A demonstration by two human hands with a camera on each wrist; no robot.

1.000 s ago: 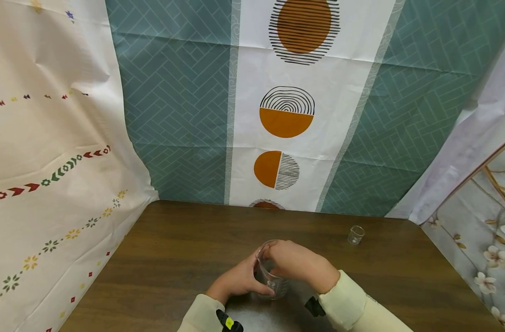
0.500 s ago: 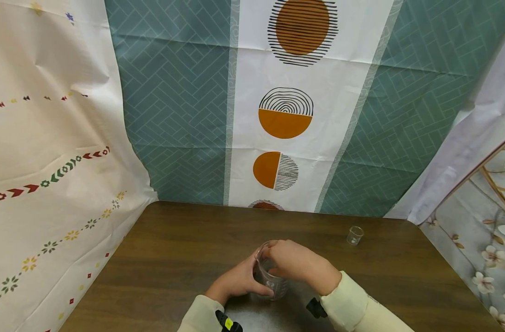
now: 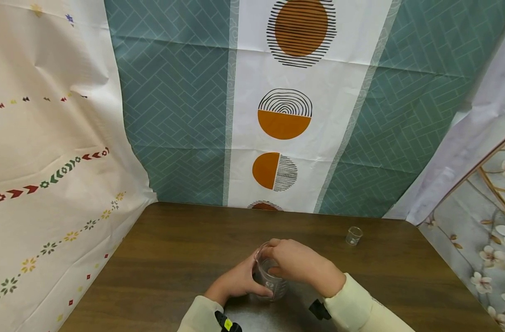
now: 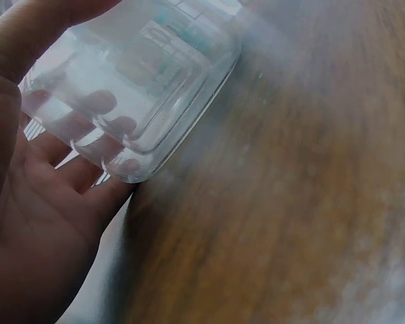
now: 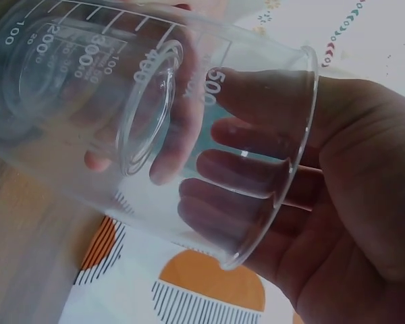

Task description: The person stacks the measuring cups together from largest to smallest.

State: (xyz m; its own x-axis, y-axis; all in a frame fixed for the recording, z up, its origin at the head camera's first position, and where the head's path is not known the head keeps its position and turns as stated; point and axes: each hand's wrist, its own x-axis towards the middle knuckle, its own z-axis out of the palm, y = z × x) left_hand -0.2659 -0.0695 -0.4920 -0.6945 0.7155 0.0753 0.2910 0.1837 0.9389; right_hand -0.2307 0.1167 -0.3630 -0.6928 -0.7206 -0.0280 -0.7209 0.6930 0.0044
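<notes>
Holding the large beaker [image 3: 278, 286] below the right hand [image 3: 300, 260], the left hand [image 3: 240, 279] has barely moved; the right's parted fingers reach inside, near a smaller beaker [image 5: 125, 121], so work seems little advanced.

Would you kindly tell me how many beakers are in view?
3: a large held beaker, a smaller beaker nested inside it, and a tiny beaker on the table, back right. More may be hidden inside.
</notes>
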